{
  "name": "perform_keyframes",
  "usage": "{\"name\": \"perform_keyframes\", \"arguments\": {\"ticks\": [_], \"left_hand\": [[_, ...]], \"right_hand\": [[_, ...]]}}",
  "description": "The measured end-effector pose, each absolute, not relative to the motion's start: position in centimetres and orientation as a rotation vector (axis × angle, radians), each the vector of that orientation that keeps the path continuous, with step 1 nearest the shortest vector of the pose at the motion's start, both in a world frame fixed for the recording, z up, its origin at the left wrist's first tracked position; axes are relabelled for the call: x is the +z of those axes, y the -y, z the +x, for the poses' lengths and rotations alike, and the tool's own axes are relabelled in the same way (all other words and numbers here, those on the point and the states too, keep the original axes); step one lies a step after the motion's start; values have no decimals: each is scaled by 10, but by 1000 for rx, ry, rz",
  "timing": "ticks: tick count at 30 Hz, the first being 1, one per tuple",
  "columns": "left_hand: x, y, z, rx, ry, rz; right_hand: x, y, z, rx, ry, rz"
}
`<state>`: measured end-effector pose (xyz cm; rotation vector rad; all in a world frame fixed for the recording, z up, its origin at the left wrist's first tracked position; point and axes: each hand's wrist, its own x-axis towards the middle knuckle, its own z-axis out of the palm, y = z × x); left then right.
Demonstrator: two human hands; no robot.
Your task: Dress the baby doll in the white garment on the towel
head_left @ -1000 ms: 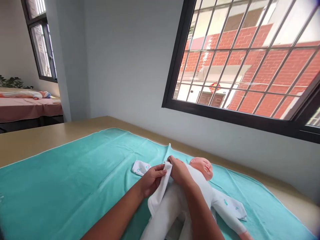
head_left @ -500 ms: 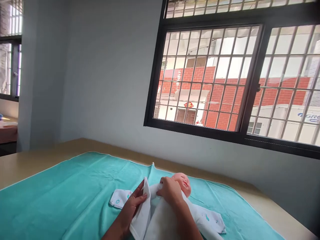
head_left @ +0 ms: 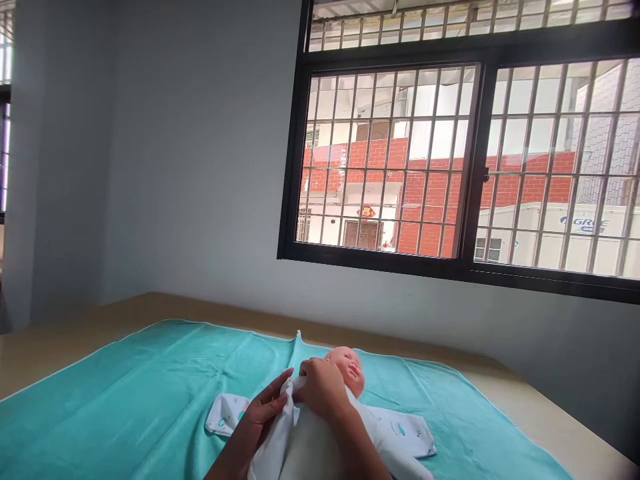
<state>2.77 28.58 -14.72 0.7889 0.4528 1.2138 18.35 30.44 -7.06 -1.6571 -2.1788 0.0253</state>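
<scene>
A baby doll (head_left: 347, 369) lies face up with its head toward the window, dressed in a white garment (head_left: 313, 443). My left hand (head_left: 263, 420) pinches the edge of the garment's left side and holds it raised. My right hand (head_left: 323, 387) is closed on the white cloth near the doll's shoulder and neck, its fingertips partly hidden. Beneath the doll a white printed cloth (head_left: 406, 430) spreads out, showing a sleeve-like end (head_left: 225, 415) on the left too. My forearms cover much of the doll's body.
A turquoise blanket (head_left: 150, 387) with a white edge covers most of the wooden table (head_left: 165, 303). Its far edge is by a grey wall (head_left: 200, 167). Above the table is a barred window (head_left: 390, 167) in a dark frame.
My hands have come closer together, and the raised garment edge is now more bunched between them. The camera view has shifted slightly to the right.
</scene>
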Motion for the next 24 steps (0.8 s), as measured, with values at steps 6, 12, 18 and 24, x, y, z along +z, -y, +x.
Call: {"name": "perform_keyframes", "arguments": {"ticks": [6,12,18,24], "left_hand": [[-138,-274,32,1056,-263,1033],[-145,-282,30,1015,-113,1077],[-167,-300,17,1134,-299,931],[-177,-303,11,1270,-815,1035]], "right_hand": [[-75,-304,184,-51,2208,-1654],[-74,-310,198,26,2113,-1654],[-74,-313,206,84,2080,-1648],[-78,-315,204,115,2081,-1723]]}}
